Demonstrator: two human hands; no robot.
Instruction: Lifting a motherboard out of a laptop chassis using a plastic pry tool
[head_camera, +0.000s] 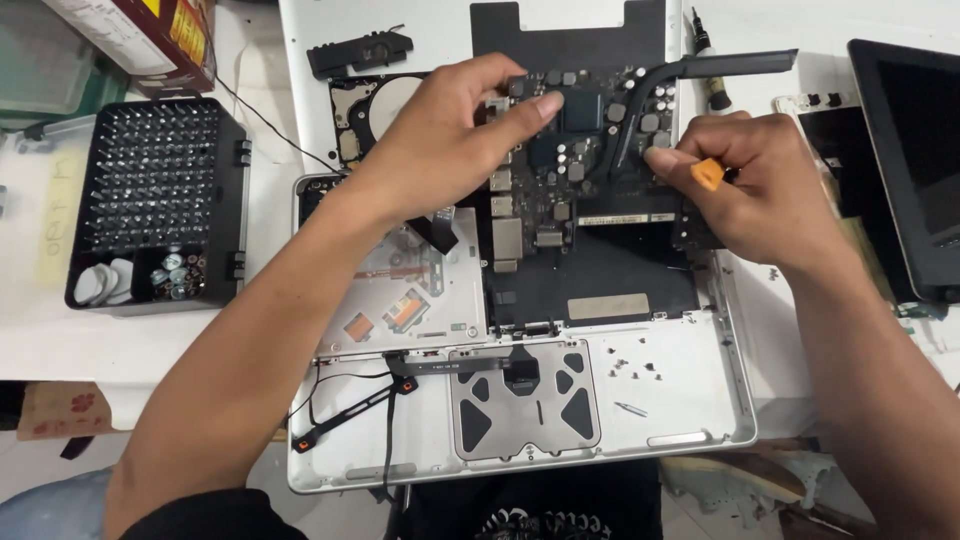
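Bright, even light falls from above my bench, leaving only soft shadows under my arms. The white table (40, 340) washes out near the edges. My left hand (440, 140) is slightly motion-blurred; the circuit board (575, 140) stays sharp. Corners bend with mild wide-angle distortion.

A cardboard box (140, 40) sits at the top left corner, tilted, with a dark red side, a yellow patch and a pale top face. Below it, on the white table at the far left, lies a strip of pale yellow tape (58, 235) bearing handwriting (too faint to make out anyway). At the right edge rests a dark, switched-off tablet screen (915, 165), black glass in a thin frame. A rectangular grey label (608, 306) is stuck inside the opened laptop, on its black area.
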